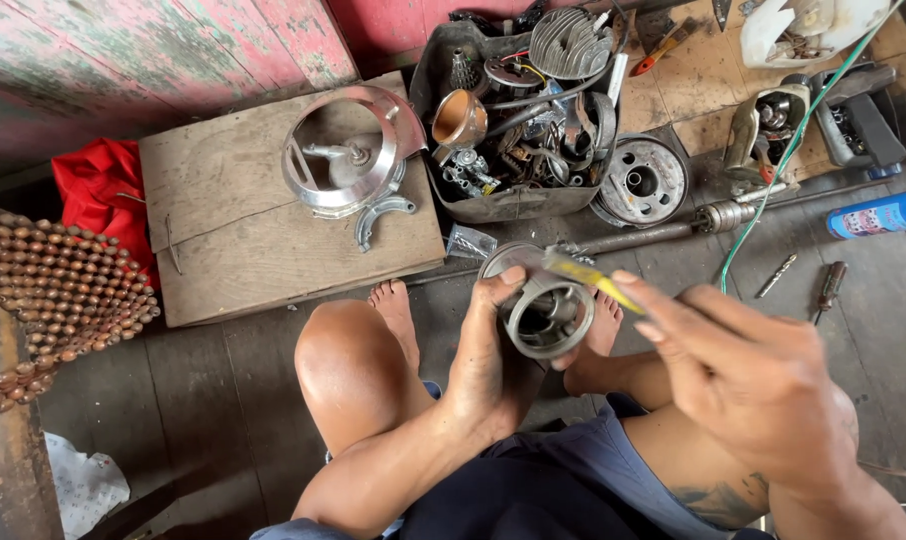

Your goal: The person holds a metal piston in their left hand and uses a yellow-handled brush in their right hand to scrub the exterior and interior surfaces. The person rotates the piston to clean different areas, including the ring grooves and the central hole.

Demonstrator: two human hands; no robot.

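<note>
My left hand (485, 362) grips a round grey metal engine part (548, 318) with a hollow centre, held above my feet. My right hand (748, 372) holds a thin yellow-handled tool (585, 276) whose blurred tip reaches over the rim of the metal part. Both hands are in front of my bare knees, and I am seated low over a dark floor.
A wooden board (243, 225) carries a shiny round housing (345, 150) and a curved metal piece (378, 215). A dark tray (518, 200) holds several engine parts. A drum (641, 182), metal shaft (663, 232), green hose (783, 160), blue spray can (881, 213), screwdriver (828, 288), red cloth (98, 185) and beaded mat (58, 290) lie around.
</note>
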